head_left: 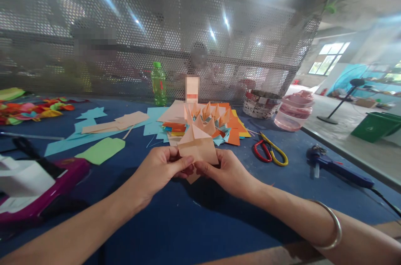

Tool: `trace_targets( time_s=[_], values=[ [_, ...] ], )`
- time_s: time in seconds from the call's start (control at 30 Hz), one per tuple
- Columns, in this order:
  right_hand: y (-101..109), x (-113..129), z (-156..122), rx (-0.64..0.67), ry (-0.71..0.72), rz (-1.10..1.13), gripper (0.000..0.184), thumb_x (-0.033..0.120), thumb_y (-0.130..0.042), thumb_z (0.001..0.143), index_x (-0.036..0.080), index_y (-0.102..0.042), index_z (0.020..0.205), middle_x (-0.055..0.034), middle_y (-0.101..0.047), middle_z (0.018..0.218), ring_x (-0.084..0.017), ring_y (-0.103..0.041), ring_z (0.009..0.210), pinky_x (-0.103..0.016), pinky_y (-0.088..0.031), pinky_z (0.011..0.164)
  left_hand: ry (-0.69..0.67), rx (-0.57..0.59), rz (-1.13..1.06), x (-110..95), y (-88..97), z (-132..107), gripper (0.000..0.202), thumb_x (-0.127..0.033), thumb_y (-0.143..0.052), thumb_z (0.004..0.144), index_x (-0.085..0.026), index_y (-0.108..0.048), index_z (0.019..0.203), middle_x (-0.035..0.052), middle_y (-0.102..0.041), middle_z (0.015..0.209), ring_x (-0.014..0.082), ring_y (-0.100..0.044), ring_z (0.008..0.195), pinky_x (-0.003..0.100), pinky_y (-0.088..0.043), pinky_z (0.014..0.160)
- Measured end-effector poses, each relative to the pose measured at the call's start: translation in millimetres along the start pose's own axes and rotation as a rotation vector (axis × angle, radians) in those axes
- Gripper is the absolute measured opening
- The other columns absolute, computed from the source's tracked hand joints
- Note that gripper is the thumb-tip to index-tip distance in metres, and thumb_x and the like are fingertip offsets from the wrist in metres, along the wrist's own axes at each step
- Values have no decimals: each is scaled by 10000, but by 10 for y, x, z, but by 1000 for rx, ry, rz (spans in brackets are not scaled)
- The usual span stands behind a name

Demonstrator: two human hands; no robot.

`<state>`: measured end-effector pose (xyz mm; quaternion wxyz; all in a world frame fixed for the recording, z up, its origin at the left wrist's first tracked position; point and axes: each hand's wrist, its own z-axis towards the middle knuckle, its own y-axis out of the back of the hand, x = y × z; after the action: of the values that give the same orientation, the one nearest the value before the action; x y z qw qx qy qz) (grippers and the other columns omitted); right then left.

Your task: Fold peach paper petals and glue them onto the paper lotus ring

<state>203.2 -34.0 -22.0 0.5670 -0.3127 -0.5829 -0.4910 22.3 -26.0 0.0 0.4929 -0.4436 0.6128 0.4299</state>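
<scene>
A sheet of pale orange paper (200, 151), partly folded with a peak at its top, is held up above the blue table. My left hand (163, 164) pinches its lower left side between thumb and fingers. On the lower right, my right hand (230, 171) grips the same paper, thumb in front. Some of my fingers are hidden behind the sheet. Just beyond stand several pointed folded paper pieces (216, 115) in orange and light blue, on a spread of coloured paper sheets (233, 129).
Red-and-yellow-handled scissors (272, 152) and a blue glue gun (340, 169) lie to the right. Behind them stand a pink water jug (294, 110) and a woven basket (261, 104). A green bottle (158, 83) stands before a perforated metal screen (131, 48). A purple-and-white object (34, 185) sits left.
</scene>
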Motion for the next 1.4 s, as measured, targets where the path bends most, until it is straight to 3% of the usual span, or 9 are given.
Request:
trace_targets(
  time_s=[0.33, 0.6, 0.83, 1.0, 1.13, 1.27, 1.4],
  values=[
    [6, -4, 5, -10, -50, -40, 224, 337, -620, 839, 139, -590, 737, 6, -586, 662, -89, -484, 583, -202, -375, 544, -5, -10, -8, 20, 36, 11, 259, -393, -686, 719, -141, -743, 705, 69, -744, 683, 166, -671, 658, 255, -513, 644],
    [17, -12, 13, -26, -52, -68, 285, 404, -615, 842, 137, -590, 744, 0, -586, 663, -91, -480, 574, -204, -367, 530, -84, -49, 50, 20, 24, 21, 268, -418, -708, 698, -151, -723, 687, 52, -728, 663, 168, -658, 643, 258, -511, 621],
    [4, 12, -4, 2, 8, -30, 228, 361, -607, 844, 143, -590, 778, -5, -600, 690, -102, -524, 617, -203, -400, 567, -39, -63, -20, -6, 20, 13, 263, -400, -677, 709, -142, -707, 666, 66, -719, 661, 185, -660, 677, 272, -515, 636],
    [-2, 14, -1, -22, -14, -7, 270, 403, -629, 826, 145, -588, 759, -3, -608, 674, -102, -530, 603, -208, -414, 566, -56, -9, -76, -7, -2, -1, 294, -444, -711, 710, -151, -720, 738, 63, -740, 768, 192, -650, 744, 303, -507, 724],
    [-21, 5, -4, -18, -4, 22, 296, 433, -620, 836, 144, -599, 774, -13, -626, 701, -109, -551, 625, -220, -445, 587, -72, 44, -89, 1, -8, -7, 292, -403, -816, 625, -173, -740, 787, 35, -745, 787, 176, -628, 775, 289, -470, 788],
    [-40, 10, -21, 1, 49, 23, 281, 383, -632, 832, 160, -589, 997, -37, -665, 872, -141, -612, 745, -254, -499, 662, -36, 25, -150, 4, 22, -1, 248, -359, -824, 624, -172, -744, 766, 28, -730, 758, 174, -624, 763, 289, -470, 771],
    [-1, 15, -29, -133, 252, -84, 505, 172, -580, 824, 217, -369, 1281, -45, -606, 1012, -123, -596, 802, -248, -508, 689, -26, -10, -208, -22, 38, 14, 165, -317, -797, 668, -173, -735, 715, 18, -719, 739, 144, -622, 725, 259, -483, 741]
  ],
)
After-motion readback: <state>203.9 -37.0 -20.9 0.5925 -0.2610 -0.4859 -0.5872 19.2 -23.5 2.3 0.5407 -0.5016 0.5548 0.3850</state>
